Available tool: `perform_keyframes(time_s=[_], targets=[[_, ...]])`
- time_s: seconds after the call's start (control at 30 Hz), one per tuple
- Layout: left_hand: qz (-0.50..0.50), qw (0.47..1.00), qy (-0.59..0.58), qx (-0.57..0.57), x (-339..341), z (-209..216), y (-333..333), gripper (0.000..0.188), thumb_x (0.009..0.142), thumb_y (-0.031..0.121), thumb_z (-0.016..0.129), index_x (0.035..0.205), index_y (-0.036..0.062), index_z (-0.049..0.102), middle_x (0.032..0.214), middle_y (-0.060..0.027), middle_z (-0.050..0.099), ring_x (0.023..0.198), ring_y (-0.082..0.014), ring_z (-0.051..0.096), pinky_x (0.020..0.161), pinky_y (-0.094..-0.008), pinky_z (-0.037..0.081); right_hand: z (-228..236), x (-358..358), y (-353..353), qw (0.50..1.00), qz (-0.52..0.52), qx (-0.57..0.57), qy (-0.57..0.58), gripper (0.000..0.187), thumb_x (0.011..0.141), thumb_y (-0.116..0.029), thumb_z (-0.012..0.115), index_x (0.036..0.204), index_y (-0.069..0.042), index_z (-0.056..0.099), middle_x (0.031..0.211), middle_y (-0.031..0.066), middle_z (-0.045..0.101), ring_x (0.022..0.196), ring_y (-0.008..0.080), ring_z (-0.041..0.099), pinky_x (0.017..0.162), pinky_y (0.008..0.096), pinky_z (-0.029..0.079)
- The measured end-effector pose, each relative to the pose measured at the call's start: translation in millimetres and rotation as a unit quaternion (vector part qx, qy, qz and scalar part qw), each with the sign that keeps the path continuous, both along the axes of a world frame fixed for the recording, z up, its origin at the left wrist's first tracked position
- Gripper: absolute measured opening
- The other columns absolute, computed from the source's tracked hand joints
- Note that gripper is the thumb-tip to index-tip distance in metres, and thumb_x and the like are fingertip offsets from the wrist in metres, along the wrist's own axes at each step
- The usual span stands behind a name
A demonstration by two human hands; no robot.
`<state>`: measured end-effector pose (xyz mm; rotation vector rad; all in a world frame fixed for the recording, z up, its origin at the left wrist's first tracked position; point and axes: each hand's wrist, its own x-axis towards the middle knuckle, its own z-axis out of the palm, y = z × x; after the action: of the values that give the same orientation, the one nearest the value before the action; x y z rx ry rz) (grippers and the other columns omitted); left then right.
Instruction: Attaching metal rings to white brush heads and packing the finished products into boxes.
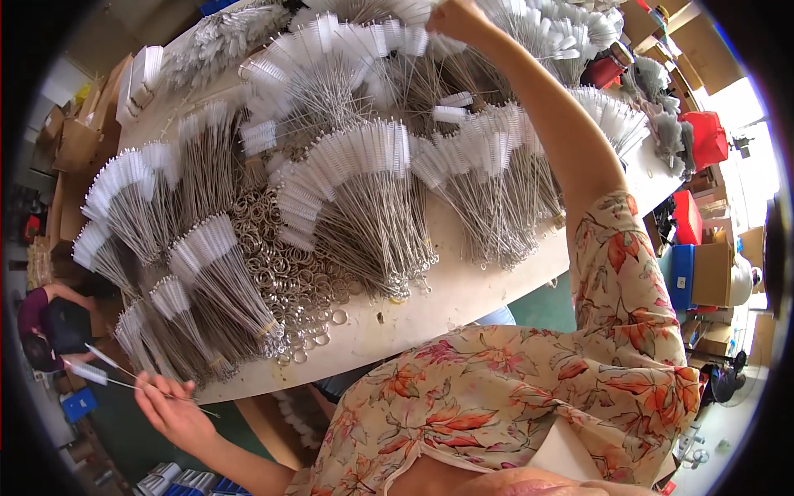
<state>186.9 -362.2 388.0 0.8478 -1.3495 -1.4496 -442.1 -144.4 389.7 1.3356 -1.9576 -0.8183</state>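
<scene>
My left hand (174, 409) is at the lower left, off the table's edge. Its fingers pinch two thin wire-handled tube brushes (89, 372) whose white bristle heads point left. My right arm stretches across the table to the far side, where my right hand (460, 20) is at the top edge of the picture among white-bristled brushes (517, 25). Its fingers look closed, but what they hold is hidden. Between my arms lie bundles of the same brushes (372, 157), their wire ends toward me. Beside them is a heap of metal rings (285, 256).
More brush bundles (219, 248) cover the left part of the pale table (447, 310). Grey-white brushes (223, 45) are piled at the back left. Red bins (705, 139), a blue bin (682, 266) and cartons stand at right. Another person (54, 326) bends at far left.
</scene>
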Motion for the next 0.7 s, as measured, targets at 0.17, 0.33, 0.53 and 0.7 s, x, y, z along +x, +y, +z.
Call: perform_keyframes(time_s=[0.17,0.33,0.53,0.7], targets=[[-0.055,0.989,0.060,0.126,3.5,-34.5,37.7,0.022,0.094,0.020,0.046,0.108,0.0040,0.049,0.076,-0.0006,0.045,0.048,-0.0016,0.030,0.037,-0.0141,0.023,-12.7,50.1,11.6,0.845,-0.196,-0.215,-0.448,0.030,0.058,-0.034,0.076,0.075,-0.010,0.071,0.069,0.0068,0.066,0.071,0.0192,0.064,0.066,0.0331,0.050],[-0.103,0.965,0.102,0.220,-6.4,-70.9,53.6,0.026,0.095,0.023,0.046,0.106,0.0009,0.054,0.071,-0.0001,0.045,0.049,-0.0014,0.030,0.036,-0.0141,0.021,-33.1,34.0,10.1,0.808,-0.314,-0.226,-0.445,0.039,0.059,-0.036,0.072,0.090,-0.011,0.068,0.093,0.0114,0.066,0.090,0.0272,0.062,0.078,0.0374,0.050],[-0.071,0.971,0.073,0.216,4.4,-77.1,56.1,0.028,0.095,0.023,0.045,0.105,-0.0005,0.054,0.071,-0.0005,0.045,0.050,-0.0018,0.031,0.035,-0.0146,0.021,-13.7,52.4,-19.1,0.745,-0.309,-0.448,-0.385,0.034,0.060,-0.040,0.072,0.078,-0.011,0.069,0.083,0.0089,0.067,0.079,0.0248,0.064,0.072,0.0352,0.050],[-0.084,0.964,0.108,0.226,-3.6,-77.0,54.8,0.029,0.095,0.023,0.045,0.107,-0.0012,0.052,0.071,-0.0002,0.044,0.049,-0.0020,0.030,0.035,-0.0150,0.021,2.8,26.2,-22.8,0.785,-0.196,-0.473,-0.348,0.018,0.073,-0.029,0.060,0.083,-0.015,0.064,0.080,0.0075,0.063,0.077,0.0275,0.061,0.068,0.0431,0.048]])
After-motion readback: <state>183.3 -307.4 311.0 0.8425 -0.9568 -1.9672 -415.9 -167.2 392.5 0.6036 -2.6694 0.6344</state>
